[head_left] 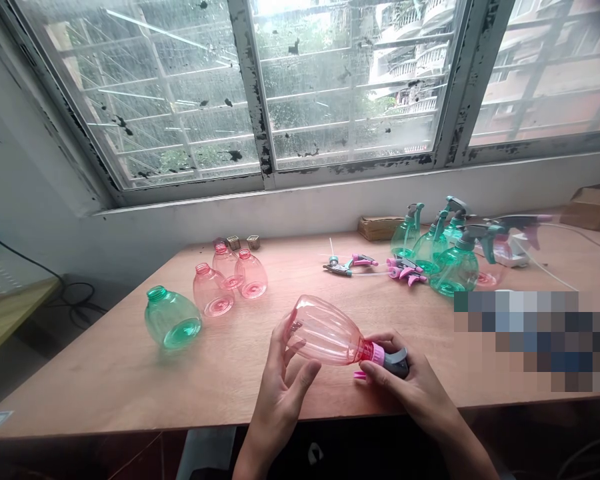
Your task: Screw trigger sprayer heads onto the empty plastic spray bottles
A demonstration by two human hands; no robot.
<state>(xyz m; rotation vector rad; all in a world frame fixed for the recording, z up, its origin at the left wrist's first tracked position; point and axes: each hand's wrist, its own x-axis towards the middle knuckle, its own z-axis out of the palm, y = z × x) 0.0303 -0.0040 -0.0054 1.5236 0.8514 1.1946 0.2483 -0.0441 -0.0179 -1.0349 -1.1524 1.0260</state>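
Note:
A clear pink spray bottle (330,330) lies tilted on its side in the air above the table's front, its neck toward the right. My left hand (280,393) is closed around the bottle's base end, thumb below and fingers behind it. My right hand (415,387) grips a dark grey spray head (396,363) with a pink collar, which sits on the bottle's neck. Part of this head is hidden by the fingers. Below the neck, a bit of pink trigger (360,376) shows.
To the left stand a green open bottle (173,320) and several pink open bottles (214,293). Loose spray heads (405,272) lie mid-table. Green spray bottles (453,270) with heads stand at right, near a brown box (593,208). A pixelated patch covers the right.

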